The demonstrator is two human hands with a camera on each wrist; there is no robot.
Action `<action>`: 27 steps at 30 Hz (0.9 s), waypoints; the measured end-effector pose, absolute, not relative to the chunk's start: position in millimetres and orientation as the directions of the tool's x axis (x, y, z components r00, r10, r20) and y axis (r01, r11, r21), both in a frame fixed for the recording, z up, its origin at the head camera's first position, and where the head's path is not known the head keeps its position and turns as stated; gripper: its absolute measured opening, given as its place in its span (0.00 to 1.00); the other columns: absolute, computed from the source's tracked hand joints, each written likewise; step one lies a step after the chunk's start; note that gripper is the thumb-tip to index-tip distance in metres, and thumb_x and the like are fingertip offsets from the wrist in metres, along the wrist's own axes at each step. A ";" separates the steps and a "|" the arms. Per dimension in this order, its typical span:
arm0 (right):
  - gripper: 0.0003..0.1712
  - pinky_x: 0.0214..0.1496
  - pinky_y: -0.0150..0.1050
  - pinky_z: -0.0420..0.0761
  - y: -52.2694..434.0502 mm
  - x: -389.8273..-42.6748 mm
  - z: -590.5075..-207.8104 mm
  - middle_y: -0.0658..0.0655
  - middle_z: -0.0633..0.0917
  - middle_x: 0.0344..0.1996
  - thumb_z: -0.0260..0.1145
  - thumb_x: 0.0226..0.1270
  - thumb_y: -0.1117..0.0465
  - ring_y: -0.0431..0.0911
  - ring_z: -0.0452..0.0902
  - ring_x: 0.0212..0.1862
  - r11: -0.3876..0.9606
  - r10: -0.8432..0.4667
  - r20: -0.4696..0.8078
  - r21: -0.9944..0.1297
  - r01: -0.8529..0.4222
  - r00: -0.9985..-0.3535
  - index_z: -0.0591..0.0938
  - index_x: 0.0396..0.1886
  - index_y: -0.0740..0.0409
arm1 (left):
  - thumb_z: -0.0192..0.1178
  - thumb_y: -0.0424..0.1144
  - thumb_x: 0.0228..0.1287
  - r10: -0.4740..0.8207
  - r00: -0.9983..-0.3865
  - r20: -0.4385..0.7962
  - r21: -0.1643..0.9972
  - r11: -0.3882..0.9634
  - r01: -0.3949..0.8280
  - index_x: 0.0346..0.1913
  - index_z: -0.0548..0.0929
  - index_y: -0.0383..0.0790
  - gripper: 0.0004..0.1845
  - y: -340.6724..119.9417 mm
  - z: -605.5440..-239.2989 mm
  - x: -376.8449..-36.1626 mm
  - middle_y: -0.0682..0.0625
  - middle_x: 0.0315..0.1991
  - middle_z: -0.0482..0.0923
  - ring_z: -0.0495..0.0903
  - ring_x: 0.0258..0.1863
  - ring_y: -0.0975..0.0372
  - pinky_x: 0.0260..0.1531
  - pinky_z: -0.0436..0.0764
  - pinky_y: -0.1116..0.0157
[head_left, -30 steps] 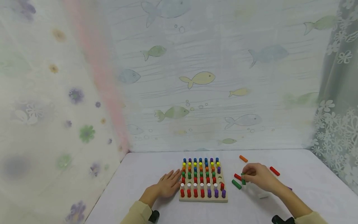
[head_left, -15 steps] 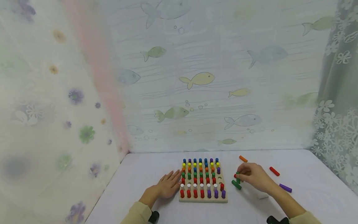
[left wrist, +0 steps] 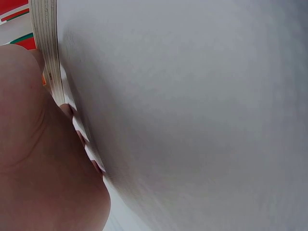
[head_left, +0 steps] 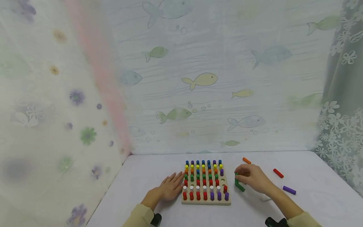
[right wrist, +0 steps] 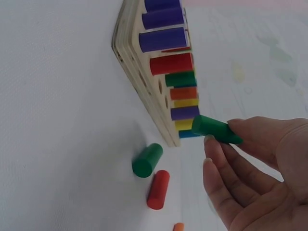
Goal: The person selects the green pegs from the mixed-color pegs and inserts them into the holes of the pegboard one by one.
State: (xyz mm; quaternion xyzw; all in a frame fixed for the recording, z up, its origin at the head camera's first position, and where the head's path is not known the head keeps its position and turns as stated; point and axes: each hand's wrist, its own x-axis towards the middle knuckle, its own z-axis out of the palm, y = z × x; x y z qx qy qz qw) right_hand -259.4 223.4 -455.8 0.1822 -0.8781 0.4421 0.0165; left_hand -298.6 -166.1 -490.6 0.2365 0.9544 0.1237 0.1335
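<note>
My right hand [head_left: 255, 179] pinches a green peg [right wrist: 214, 129] between thumb and fingertips, above the table just right of the wooden pegboard [head_left: 207, 202]. Rows of coloured pegs stand upright in the board, with a few bare holes near its right side. My left hand [head_left: 171, 187] lies flat, fingers straight, against the board's left edge. A second green peg [head_left: 240, 188] lies on the table below the held one. Beside it, in the right wrist view, lies a red peg [right wrist: 159, 189], hidden behind my right hand in the head view.
Farther right on the white table [head_left: 147, 167] lie an orange peg [head_left: 246, 160], a red peg [head_left: 278, 173] and a purple peg [head_left: 289, 190]. A white peg [head_left: 266, 199] is partly covered by my right forearm. A fish-patterned curtain [head_left: 204, 78] hangs behind the table.
My right hand has moved left toward the board, carrying the green peg and covering the nearby red one. The purple peg has come into full view. My left hand stays put.
</note>
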 end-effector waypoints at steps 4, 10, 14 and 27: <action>0.12 0.34 0.34 0.85 220.0 -259.7 -455.8 0.55 0.88 0.39 0.70 0.69 0.63 0.44 0.83 0.37 0.532 -0.303 0.187 -0.780 -0.329 -0.934 0.84 0.48 0.67 | 0.39 0.55 0.83 0.488 -0.850 -0.197 0.306 0.855 0.419 0.83 0.54 0.47 0.33 -166.8 -491.4 -299.0 0.48 0.83 0.51 0.48 0.82 0.49 0.77 0.49 0.41; 0.11 0.40 0.33 0.86 214.0 -260.7 -455.2 0.53 0.88 0.38 0.70 0.68 0.64 0.45 0.84 0.40 0.545 -0.303 0.208 -0.763 -0.348 -0.930 0.84 0.47 0.65 | 0.39 0.55 0.83 0.489 -0.850 -0.196 0.303 0.855 0.422 0.83 0.53 0.47 0.33 -166.5 -490.7 -298.9 0.48 0.83 0.51 0.48 0.82 0.49 0.77 0.49 0.41; 0.10 0.42 0.31 0.85 209.4 -262.4 -455.5 0.52 0.88 0.38 0.71 0.68 0.64 0.44 0.85 0.40 0.556 -0.306 0.226 -0.746 -0.366 -0.925 0.85 0.46 0.65 | 0.40 0.55 0.83 0.484 -0.853 -0.194 0.300 0.857 0.419 0.83 0.54 0.46 0.33 -165.5 -487.9 -297.5 0.48 0.82 0.52 0.48 0.81 0.49 0.77 0.50 0.41; 0.07 0.38 0.30 0.83 197.8 -269.8 -462.0 0.49 0.87 0.35 0.72 0.67 0.65 0.42 0.83 0.35 0.572 -0.303 0.248 -0.725 -0.384 -0.920 0.85 0.42 0.63 | 0.40 0.55 0.83 0.480 -0.855 -0.196 0.301 0.859 0.413 0.83 0.53 0.47 0.33 -165.0 -487.7 -296.9 0.48 0.82 0.52 0.48 0.81 0.48 0.77 0.50 0.41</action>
